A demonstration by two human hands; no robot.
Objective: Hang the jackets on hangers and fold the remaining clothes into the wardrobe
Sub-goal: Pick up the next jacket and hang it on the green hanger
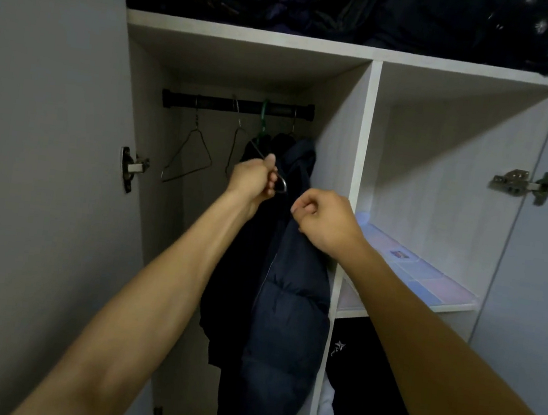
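A dark navy puffer jacket point(286, 319) hangs from the black rail point(236, 105) in the left compartment of the wardrobe, with another dark garment point(219, 304) hanging just to its left. My left hand point(255, 179) grips the corner of a metal wire hanger point(280, 184) in front of these jackets. My right hand point(324, 222) is curled at the jacket's upper right edge and seems to pinch its fabric. An empty wire hanger point(187, 158) hangs at the left of the rail, and a green hanger hook point(263, 116) sits over the jackets.
Dark folded clothes point(359, 7) fill the top shelf. A pale plastic box point(413, 269) lies on the right middle shelf point(457, 307). Dark clothes with a white piece point(364, 390) are piled below it. Both doors stand open, with hinges point(132, 167) point(520, 185) at the sides.
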